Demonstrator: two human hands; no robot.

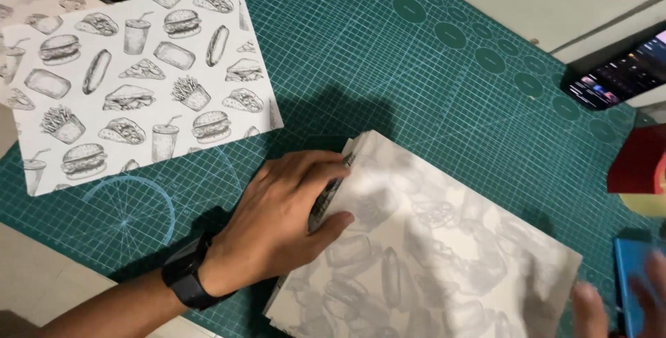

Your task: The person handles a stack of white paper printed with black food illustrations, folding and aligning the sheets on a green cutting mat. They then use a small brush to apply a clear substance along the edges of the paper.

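— Start at the left. What's lying there?

— A printed sheet (139,81), white with black line drawings of burgers, fries, cups and sandwiches, lies face up and slightly skewed on the green cutting mat (388,81). Another sheet of the same pattern peeks out from under its upper left corner. Both sit well apart from the work, so I'd judge they are set aside to keep the middle free.

— And the hands?

— The left hand (277,220), with a dark watch (189,274) on the wrist, rests on the left edge of a stack of sheets (444,255) lying face down, the same pattern ghosting through the pale back. The fingers are curled over that edge, the thumb lying along the top, so the hand presses and grips the edge rather than lying spread. It looks like a steadying hold, keeping the sheets squared so that they do not slide on the mat.

— Where exactly is that stack?

— Lower middle of the mat, turned at an angle, its near corner running off the bottom of the view.

— The right hand?

— The right hand (617,303) is only a blur at the lower right corner, just beside the stack's right corner and next to a blue thing (633,268). I cannot tell whether it is spread or holding anything.

— Anything farther right?

— A red object (642,161) at the mat's edge, and above it a phone (617,71) with a lit screen.
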